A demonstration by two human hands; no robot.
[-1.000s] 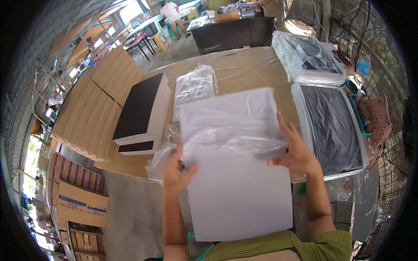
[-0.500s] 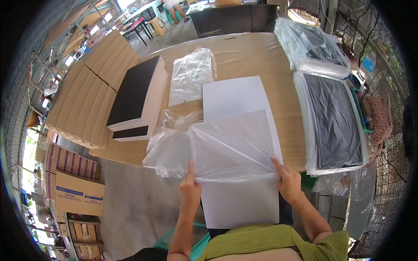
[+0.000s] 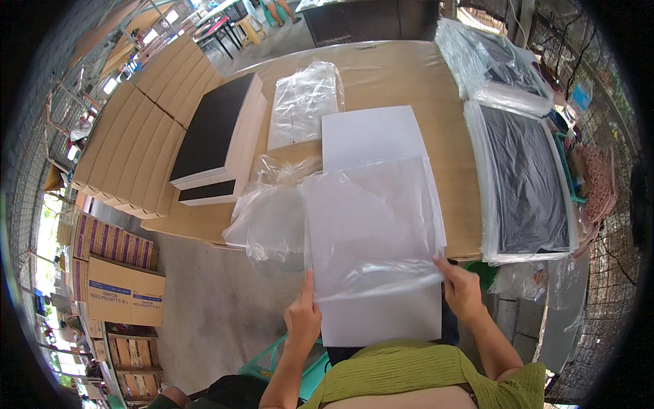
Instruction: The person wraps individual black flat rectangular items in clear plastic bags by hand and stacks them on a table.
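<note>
A clear plastic sleeve [image 3: 371, 211] lies around the upper part of a white board [image 3: 381, 324], whose bare lower end reaches back to my body. My left hand [image 3: 304, 317] grips the sleeve's left edge near its open end, index finger stretched along it. On the opposite edge, my right hand [image 3: 463, 293] pinches the plastic between thumb and fingers. Beyond the sleeve lies another white sheet [image 3: 371, 136], partly covered by it. Loose clear plastic bags [image 3: 272, 225] spread crumpled to the left, hanging over the table edge.
Left on the table [image 3: 453, 184] stand black-topped boards [image 3: 218, 129] and a row of brown cartons [image 3: 129, 150]. A folded plastic pack [image 3: 306, 102] lies farther back. Plastic-wrapped black sheets [image 3: 521, 180] line the right side. A green stool [image 3: 313, 371] stands below left.
Both hands have drawn the sleeve's open end toward me along the white board, covering more of it. The creases fanning from my right hand have flattened. The whole view has shifted slightly.
</note>
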